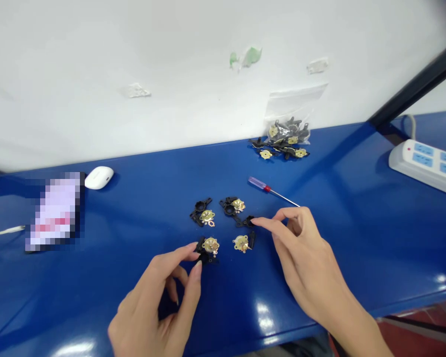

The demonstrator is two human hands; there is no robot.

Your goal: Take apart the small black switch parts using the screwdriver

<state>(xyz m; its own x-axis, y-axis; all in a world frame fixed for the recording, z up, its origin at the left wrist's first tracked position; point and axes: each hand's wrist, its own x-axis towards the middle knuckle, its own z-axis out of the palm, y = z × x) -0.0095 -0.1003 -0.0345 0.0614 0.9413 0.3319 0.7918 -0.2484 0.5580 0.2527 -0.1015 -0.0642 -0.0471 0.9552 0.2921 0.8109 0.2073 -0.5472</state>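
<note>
Small groups of black plastic pieces and brass-coloured metal discs lie on the blue table. My left hand (159,292) is at the lower left group, its thumb and index finger apart beside a black plastic piece (205,258) and a brass-coloured disc (210,245). With its index finger stretched out, my right hand (306,260) touches another black plastic piece (249,221). Just below that fingertip lies a second brass-coloured disc (241,243). Two further groups sit behind, with a disc (207,215) on the left and a disc (238,205) on the right.
A screwdriver (259,184) with a purple handle lies beyond my right hand. Against the wall stands a clear plastic bag (290,131) of similar parts, with more in front. A white power strip (427,163) is at right; a white case (99,177) and a phone (54,213) are at left.
</note>
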